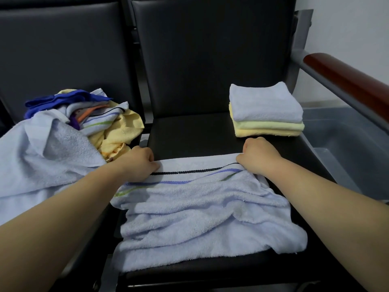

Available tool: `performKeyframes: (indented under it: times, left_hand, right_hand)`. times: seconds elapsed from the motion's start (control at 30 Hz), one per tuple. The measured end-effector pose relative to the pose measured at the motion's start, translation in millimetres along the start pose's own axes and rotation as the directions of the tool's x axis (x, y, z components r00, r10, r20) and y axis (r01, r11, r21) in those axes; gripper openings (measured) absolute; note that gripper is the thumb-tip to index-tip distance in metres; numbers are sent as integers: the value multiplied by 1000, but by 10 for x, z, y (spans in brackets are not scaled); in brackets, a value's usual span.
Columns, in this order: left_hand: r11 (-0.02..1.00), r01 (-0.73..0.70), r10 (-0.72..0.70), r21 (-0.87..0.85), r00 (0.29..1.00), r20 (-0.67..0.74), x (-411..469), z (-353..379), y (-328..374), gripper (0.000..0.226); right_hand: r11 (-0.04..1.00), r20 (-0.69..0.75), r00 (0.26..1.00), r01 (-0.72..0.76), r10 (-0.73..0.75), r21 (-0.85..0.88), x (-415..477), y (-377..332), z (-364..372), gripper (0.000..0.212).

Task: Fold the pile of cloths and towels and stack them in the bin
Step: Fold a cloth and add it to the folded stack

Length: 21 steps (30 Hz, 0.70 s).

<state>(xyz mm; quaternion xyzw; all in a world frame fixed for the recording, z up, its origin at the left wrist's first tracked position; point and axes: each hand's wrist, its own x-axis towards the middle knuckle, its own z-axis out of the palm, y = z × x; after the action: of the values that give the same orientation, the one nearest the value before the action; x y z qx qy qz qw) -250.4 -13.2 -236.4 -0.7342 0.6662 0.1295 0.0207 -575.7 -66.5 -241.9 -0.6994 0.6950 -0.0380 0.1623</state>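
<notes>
The spread towel (200, 218) is lying across the front half of the seat (189, 135), with the left hand (139, 163) and right hand (259, 154) gripping its far corners. The folded stack (265, 110) is sitting at the seat's far right corner. The unfolded pile (63, 144) is lying on the neighbouring chair (63, 49) to the left. The bin (341, 140) is standing beyond the seat's right edge, under the armrest (347, 81).

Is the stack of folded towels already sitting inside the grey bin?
No, the stack of folded towels rests on the black seat, next to the grey bin at the right, not inside it.
</notes>
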Motion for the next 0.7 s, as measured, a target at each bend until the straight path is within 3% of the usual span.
performKeyframes:
  times: [0.33,0.57,0.7]
  left_hand:
    - [992,-117,119,42,993,-26,-176,-304,-139,23]
    - [993,-58,59,99,998,-5,-218,-341,-432,13]
    - [1000,-18,16,-17,996,-87,-301,-306,-475,13]
  right_hand:
    - [999,-25,999,37,-37,11,13,50,35,14]
    - [999,-34,999,27,-26,39,-10,37,52,7]
    - [998,-35,999,8,-5,67,-44,44,36,11]
